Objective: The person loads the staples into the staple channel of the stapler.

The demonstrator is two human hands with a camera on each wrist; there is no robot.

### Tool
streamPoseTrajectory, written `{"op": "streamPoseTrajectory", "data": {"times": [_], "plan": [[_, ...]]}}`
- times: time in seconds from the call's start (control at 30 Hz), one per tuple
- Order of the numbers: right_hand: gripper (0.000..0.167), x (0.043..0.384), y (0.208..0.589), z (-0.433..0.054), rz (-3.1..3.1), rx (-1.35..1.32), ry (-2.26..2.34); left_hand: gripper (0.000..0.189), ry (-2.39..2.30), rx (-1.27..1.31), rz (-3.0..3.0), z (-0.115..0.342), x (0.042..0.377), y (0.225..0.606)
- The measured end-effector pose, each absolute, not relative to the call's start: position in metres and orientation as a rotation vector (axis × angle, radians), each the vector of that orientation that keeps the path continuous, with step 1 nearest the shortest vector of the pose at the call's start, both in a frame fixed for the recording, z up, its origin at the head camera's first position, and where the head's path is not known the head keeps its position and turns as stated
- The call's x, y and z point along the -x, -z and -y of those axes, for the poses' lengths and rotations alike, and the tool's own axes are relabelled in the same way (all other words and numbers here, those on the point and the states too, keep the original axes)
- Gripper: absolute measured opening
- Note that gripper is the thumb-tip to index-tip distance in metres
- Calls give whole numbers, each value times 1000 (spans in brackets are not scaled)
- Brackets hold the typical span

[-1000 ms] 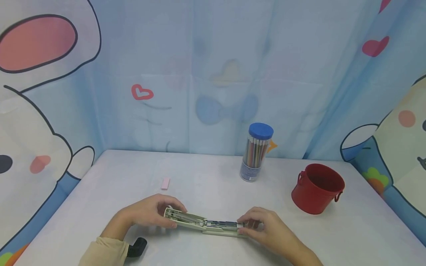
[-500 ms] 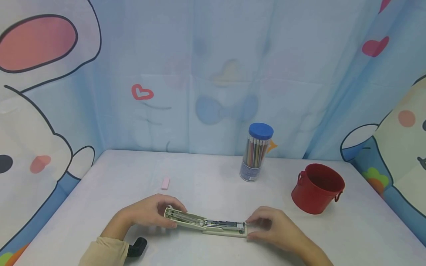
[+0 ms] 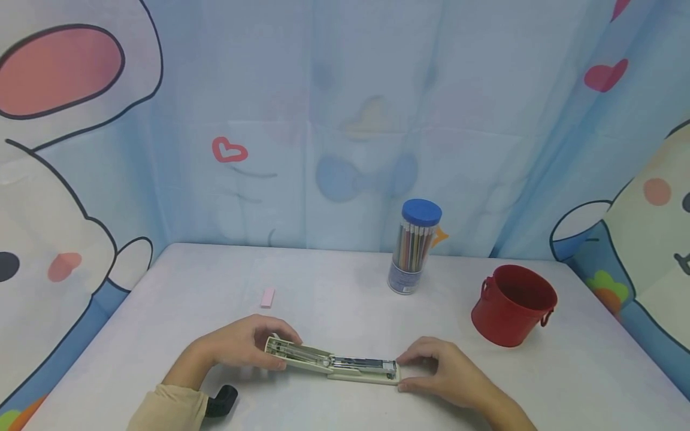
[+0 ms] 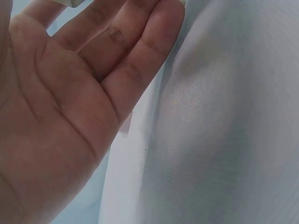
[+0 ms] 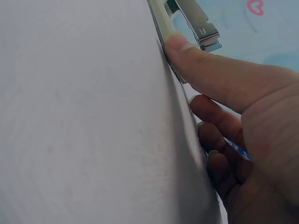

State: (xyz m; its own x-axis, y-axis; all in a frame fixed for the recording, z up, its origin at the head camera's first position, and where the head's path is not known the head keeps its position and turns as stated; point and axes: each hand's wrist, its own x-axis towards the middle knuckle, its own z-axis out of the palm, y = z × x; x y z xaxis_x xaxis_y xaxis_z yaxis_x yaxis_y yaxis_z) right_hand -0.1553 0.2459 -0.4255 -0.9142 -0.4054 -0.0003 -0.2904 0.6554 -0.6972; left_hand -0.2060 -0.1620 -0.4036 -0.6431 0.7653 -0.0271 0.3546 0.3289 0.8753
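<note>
A pale green stapler (image 3: 363,378) lies unfolded on the table, its top arm swung back to the left and its metal staple channel (image 3: 362,363) showing above the base. My left hand (image 3: 242,342) holds the far end of the top arm between thumb and fingers; in the left wrist view only a corner of the stapler (image 4: 72,2) shows past the palm. At the right end of the base, my right hand (image 3: 450,372) pinches with thumb and forefinger. In the right wrist view the thumb (image 5: 180,44) presses on the base, beside the raised channel.
A small pink block (image 3: 268,297) lies behind my left hand. Farther back stands a clear tub of pencils with a blue lid (image 3: 421,212). A red bucket (image 3: 507,317) is at the right. A printed curtain (image 3: 345,120) hangs behind the table.
My right hand has slid a little to the right, off the tip of the staple channel to the end of the base. The left hand and stapler have stayed in place.
</note>
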Motion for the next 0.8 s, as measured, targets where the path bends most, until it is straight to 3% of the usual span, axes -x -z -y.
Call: {"op": "streamPoseTrajectory", "data": {"times": [0.8], "plan": [[35,154,423,-242,-2708,544,1067,44,-1389,-1012,-2111,168,208,404]]}}
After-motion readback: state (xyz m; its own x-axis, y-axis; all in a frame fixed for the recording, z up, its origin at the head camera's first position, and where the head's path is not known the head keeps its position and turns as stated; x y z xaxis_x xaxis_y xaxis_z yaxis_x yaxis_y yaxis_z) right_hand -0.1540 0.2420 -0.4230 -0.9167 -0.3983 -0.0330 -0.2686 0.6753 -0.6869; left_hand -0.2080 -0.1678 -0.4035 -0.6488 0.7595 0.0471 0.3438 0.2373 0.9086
